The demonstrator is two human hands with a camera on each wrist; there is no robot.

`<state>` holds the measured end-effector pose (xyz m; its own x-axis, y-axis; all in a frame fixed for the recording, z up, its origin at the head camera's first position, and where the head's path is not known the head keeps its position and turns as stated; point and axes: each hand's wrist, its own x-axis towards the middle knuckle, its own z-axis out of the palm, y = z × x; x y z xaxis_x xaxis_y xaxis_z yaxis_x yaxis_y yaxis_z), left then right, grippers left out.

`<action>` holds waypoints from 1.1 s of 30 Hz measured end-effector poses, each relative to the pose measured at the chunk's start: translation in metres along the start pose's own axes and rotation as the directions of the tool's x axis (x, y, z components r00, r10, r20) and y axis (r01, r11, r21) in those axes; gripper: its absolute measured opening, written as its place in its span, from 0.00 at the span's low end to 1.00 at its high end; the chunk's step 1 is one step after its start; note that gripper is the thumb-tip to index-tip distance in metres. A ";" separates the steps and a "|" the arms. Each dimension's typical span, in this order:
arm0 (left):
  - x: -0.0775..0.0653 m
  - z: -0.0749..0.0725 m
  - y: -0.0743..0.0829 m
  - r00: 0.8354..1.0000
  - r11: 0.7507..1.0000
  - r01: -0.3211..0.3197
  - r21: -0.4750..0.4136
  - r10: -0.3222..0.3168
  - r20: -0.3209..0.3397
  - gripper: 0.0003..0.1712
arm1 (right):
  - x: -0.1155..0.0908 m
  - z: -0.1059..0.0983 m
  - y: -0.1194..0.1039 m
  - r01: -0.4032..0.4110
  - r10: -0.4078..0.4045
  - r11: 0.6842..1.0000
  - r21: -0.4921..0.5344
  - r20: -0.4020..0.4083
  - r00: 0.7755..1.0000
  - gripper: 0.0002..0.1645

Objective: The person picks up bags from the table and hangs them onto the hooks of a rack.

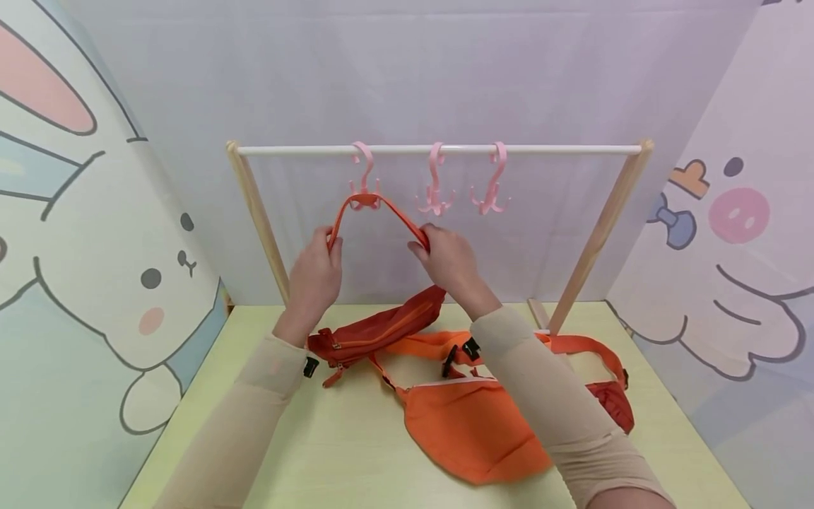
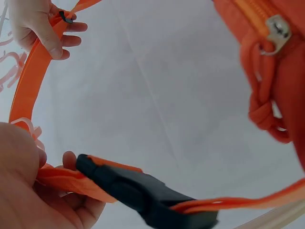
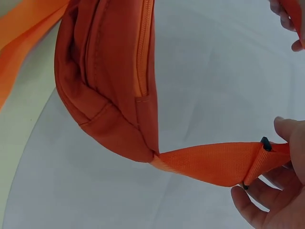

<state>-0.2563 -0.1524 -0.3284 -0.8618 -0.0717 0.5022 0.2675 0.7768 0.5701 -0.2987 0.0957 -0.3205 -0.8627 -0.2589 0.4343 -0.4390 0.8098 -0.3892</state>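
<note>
My left hand (image 1: 318, 272) and right hand (image 1: 450, 261) each grip one side of an orange strap (image 1: 400, 215), raised in an arch between them. The arch's top meets the prongs of the leftmost pink hook (image 1: 365, 166); in the left wrist view a pink prong overlaps the strap. The strap belongs to a dark-orange waist bag (image 1: 388, 326), hanging tilted below my hands. A black buckle (image 2: 143, 191) sits on the strap beside my left hand. Near my right fingers is a black strap slider (image 3: 266, 144).
Two more pink hooks (image 1: 435, 180) hang from the white rail (image 1: 547, 150) on wooden posts (image 1: 598, 240). On the pale table (image 1: 337, 452) lie a bright orange bag (image 1: 473, 431) and a red one (image 1: 613, 404), with loose straps, partly under my right arm.
</note>
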 end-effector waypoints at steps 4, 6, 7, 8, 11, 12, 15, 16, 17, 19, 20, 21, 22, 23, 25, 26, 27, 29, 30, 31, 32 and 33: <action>-0.008 0.003 -0.005 1.000 1.000 0.012 -0.011 -0.012 0.015 0.25 | -0.003 0.002 0.003 -0.017 0.017 1.000 0.006 0.016 1.000 0.21; -0.012 0.005 -0.008 1.000 1.000 0.017 -0.013 -0.017 0.018 0.27 | -0.005 0.003 0.003 -0.025 0.024 1.000 0.004 0.017 1.000 0.24; -0.013 0.006 -0.009 1.000 1.000 0.018 -0.014 -0.018 0.016 0.27 | -0.006 0.003 0.004 -0.028 0.028 1.000 0.005 0.018 0.999 0.25; -0.014 0.007 -0.011 1.000 1.000 0.019 -0.013 -0.019 0.015 0.27 | -0.007 0.004 0.004 -0.032 0.031 0.999 0.005 0.020 0.999 0.26; -0.018 0.009 -0.014 1.000 1.000 0.026 -0.013 -0.026 0.013 0.28 | -0.010 0.007 0.006 -0.044 0.044 0.999 0.013 0.030 0.999 0.28; -0.019 0.010 -0.015 0.999 0.999 0.030 -0.013 -0.029 0.014 0.28 | -0.011 0.008 0.006 -0.049 0.048 0.999 0.019 0.032 0.998 0.29; -0.022 0.011 -0.018 0.999 0.999 0.040 -0.015 -0.040 0.019 0.29 | -0.014 0.010 0.007 -0.060 0.059 0.998 0.034 0.038 0.998 0.33; -0.023 0.012 -0.019 0.999 0.999 0.042 -0.019 -0.041 0.021 0.30 | -0.015 0.010 0.007 -0.064 0.062 0.997 0.041 0.038 0.997 0.34; -0.024 0.012 -0.020 0.999 0.999 0.044 -0.023 -0.043 0.023 0.31 | -0.016 0.011 0.008 -0.068 0.066 0.996 0.049 0.039 0.997 0.35; -0.026 0.013 -0.021 0.999 0.998 0.049 -0.028 -0.048 0.021 0.33 | -0.018 0.011 0.009 -0.071 0.069 0.996 0.058 0.040 0.997 0.38; -0.027 0.013 -0.022 0.999 0.998 0.049 -0.030 -0.049 0.019 0.34 | -0.019 0.011 0.009 -0.073 0.071 0.995 0.064 0.044 0.997 0.39; -0.028 0.014 -0.023 0.999 0.998 0.050 -0.034 -0.050 0.017 0.35 | -0.020 0.011 0.010 -0.072 0.069 0.995 0.068 0.044 0.997 0.41; -0.029 0.014 -0.024 0.999 0.998 0.051 -0.038 -0.050 0.015 0.36 | -0.021 0.011 0.011 -0.070 0.067 0.995 0.073 0.044 0.997 0.42; -0.030 0.014 -0.025 0.999 0.998 0.051 -0.041 -0.051 0.012 0.37 | -0.023 0.011 0.011 -0.068 0.065 0.995 0.076 0.045 0.997 0.43; -0.032 0.015 -0.026 0.999 0.998 0.049 -0.050 -0.048 0.009 0.38 | -0.025 0.011 0.013 -0.061 0.058 0.995 0.079 0.043 0.997 0.46; -0.033 0.015 -0.026 0.999 0.997 0.047 -0.055 -0.047 0.008 0.39 | -0.026 0.011 0.013 -0.059 0.056 0.995 0.080 0.042 0.998 0.47; -0.034 0.015 -0.027 0.999 0.997 0.046 -0.059 -0.046 0.008 0.40 | -0.028 0.010 0.014 -0.056 0.053 0.995 0.081 0.041 0.998 0.48; -0.036 0.016 -0.028 0.999 0.997 0.047 -0.068 -0.046 0.005 0.42 | -0.030 0.010 0.015 -0.053 0.050 0.995 0.080 0.039 0.998 0.50; -0.038 0.016 -0.028 0.999 0.996 0.046 -0.070 -0.046 0.003 0.44 | -0.031 0.009 0.015 -0.051 0.048 0.995 0.081 0.039 0.998 0.51; -0.039 0.016 -0.029 0.999 0.996 0.045 -0.072 -0.045 0.000 0.45 | -0.033 0.009 0.016 -0.048 0.046 0.996 0.081 0.037 0.998 0.52; -0.040 0.015 -0.029 0.999 0.996 0.045 -0.077 -0.045 -0.005 0.46 | -0.034 0.008 0.016 -0.047 0.045 0.995 0.083 0.036 0.998 0.52; -0.041 0.015 -0.029 0.999 0.996 0.044 -0.080 -0.045 -0.009 0.47 | -0.035 0.007 0.016 -0.046 0.043 0.995 0.085 0.035 0.998 0.53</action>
<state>-0.2353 -0.1629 -0.3752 -0.8692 -0.1123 0.4815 0.2624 0.7206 0.6417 -0.2776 0.1141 -0.3482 -0.8889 -0.2423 0.3887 -0.4190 0.7731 -0.4762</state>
